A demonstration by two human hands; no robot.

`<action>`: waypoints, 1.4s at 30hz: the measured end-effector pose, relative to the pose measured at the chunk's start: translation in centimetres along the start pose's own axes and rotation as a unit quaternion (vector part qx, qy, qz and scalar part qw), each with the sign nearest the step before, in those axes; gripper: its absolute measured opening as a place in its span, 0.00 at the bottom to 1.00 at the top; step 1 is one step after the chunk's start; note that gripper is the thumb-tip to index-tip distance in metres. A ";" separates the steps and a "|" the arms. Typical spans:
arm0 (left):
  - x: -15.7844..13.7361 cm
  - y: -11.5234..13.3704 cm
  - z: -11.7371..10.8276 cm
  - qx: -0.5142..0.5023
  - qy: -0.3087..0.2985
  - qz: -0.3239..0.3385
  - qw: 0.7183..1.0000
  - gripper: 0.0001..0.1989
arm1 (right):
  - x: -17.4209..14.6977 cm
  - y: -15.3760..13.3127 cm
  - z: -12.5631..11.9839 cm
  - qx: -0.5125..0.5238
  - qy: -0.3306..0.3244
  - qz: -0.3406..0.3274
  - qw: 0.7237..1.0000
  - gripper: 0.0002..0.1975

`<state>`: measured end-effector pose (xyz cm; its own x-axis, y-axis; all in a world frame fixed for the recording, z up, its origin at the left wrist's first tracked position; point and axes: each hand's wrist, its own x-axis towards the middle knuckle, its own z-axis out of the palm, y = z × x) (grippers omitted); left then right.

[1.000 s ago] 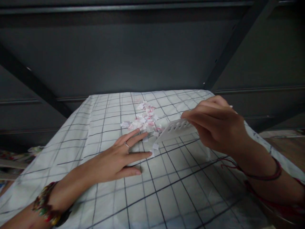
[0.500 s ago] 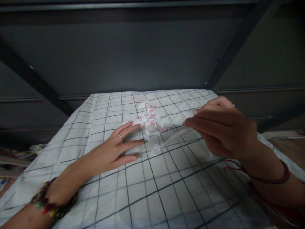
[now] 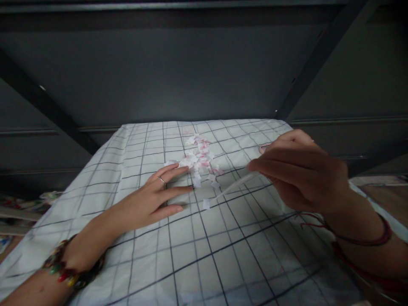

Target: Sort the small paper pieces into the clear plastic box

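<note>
My right hand is closed in a pinch around a thin whitish, translucent stick; its exact kind is unclear. The stick slants down to the left, its far tip close beside a single small white paper piece. Whether tip and paper touch, I cannot tell. My left hand rests with fingers spread on the checked cloth. Its fingertips reach the near left edge of a loose heap of paper scraps, white with pink marks. One scrap lies at the heap's near right side.
Behind the cloth-covered surface stands a dark grey panel with slanted bars on both sides. At the lower left, a shelf holds assorted items. A strip of brown floor shows at the right.
One paper scrap beside the stick's tip has separated from its neighbour, and a scrap now lies nearer the heap. The right hand has shifted slightly right; the left hand stays in place.
</note>
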<state>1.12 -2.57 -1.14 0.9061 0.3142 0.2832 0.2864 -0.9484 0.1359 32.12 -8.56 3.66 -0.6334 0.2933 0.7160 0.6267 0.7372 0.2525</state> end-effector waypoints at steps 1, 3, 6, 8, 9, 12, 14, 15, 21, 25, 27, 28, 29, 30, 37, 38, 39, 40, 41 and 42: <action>0.0 0.0 0.0 -0.003 0.000 -0.002 1.000 0.17 | 0.0 0.0 -0.1 0.004 -0.002 0.001 1.000 0.13; 0.0 -0.1 0.0 -0.007 0.001 -0.002 1.000 0.17 | -0.1 0.1 -0.3 0.004 0.002 0.003 1.000 0.13; -0.1 -0.1 0.1 -0.007 0.000 0.001 1.000 0.17 | -0.2 0.2 -0.3 0.012 0.011 0.006 1.000 0.13; -0.2 -0.2 0.1 -0.006 0.001 -0.002 1.000 0.17 | -0.2 0.2 -0.2 0.024 0.003 0.003 1.000 0.14; -0.2 -0.2 0.2 -0.007 0.001 -0.006 1.000 0.17 | -0.2 0.2 -0.2 0.026 0.002 0.001 1.000 0.14; -0.2 -0.3 0.1 -0.012 0.002 -0.015 1.000 0.17 | -0.2 0.3 -0.4 0.009 -0.004 0.014 1.000 0.16; -0.2 -0.4 0.1 -0.014 0.002 -0.022 1.000 0.17 | -0.1 0.3 -0.4 0.003 -0.004 0.011 1.000 0.15; -0.3 -0.4 0.1 -0.014 0.003 -0.028 0.999 0.18 | 0.0 0.3 -0.4 0.004 -0.003 0.008 1.000 0.15; -0.9 -0.9 0.3 -0.003 -0.016 -0.117 0.993 0.35 | 1.3 -1.0 1.0 -0.050 0.060 0.026 0.997 0.15; -1.1 -1.0 0.4 0.000 -0.024 -0.132 0.991 0.37 | 2.0 -2.1 2.0 -0.064 0.026 -0.014 0.998 0.13; -1.1 -0.9 0.4 0.001 -0.029 -0.134 0.991 0.38 | 2.0 -2.3 2.1 -0.057 -0.005 -0.019 0.998 0.12; -1.2 -0.9 0.4 0.001 -0.031 -0.133 0.991 0.38 | 2.0 -2.3 2.1 -0.049 -0.015 -0.019 0.998 0.12; -1.2 -0.9 0.5 0.000 -0.033 -0.132 0.991 0.38 | 1.8 -2.3 2.0 -0.041 -0.023 -0.016 0.999 0.12; -1.2 -0.9 0.5 -0.002 -0.034 -0.130 0.991 0.38 | 1.7 -2.1 2.0 -0.032 -0.023 -0.013 0.999 0.12; -1.3 -1.1 0.6 -0.020 -0.048 -0.125 0.991 0.38 | 1.4 -1.9 1.8 -0.053 0.004 -0.012 0.998 0.14; -1.3 -1.1 0.6 -0.022 -0.046 -0.124 0.991 0.38 | 1.4 -1.9 1.7 -0.062 0.002 -0.014 0.998 0.14; -1.3 -1.1 0.6 -0.023 -0.043 -0.123 0.991 0.38 | 1.4 -1.9 1.4 -0.072 0.002 -0.013 0.997 0.14; -1.3 -1.2 0.7 -0.024 -0.040 -0.122 0.991 0.37 | 1.4 -1.9 1.1 -0.085 0.003 -0.010 0.996 0.15; -1.4 -1.2 0.7 -0.025 -0.038 -0.121 0.992 0.37 | 1.3 -2.0 0.8 -0.103 0.000 -0.009 0.995 0.15; -1.4 -1.2 0.7 -0.025 -0.038 -0.119 0.992 0.37 | 1.3 -2.0 0.5 -0.123 -0.010 -0.007 0.992 0.15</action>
<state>-0.24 -1.90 -2.36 0.8357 0.5235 0.1660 0.4814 -0.8438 0.2372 29.79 -9.36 3.80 -0.6505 0.2978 0.6987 0.7079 0.5711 0.4156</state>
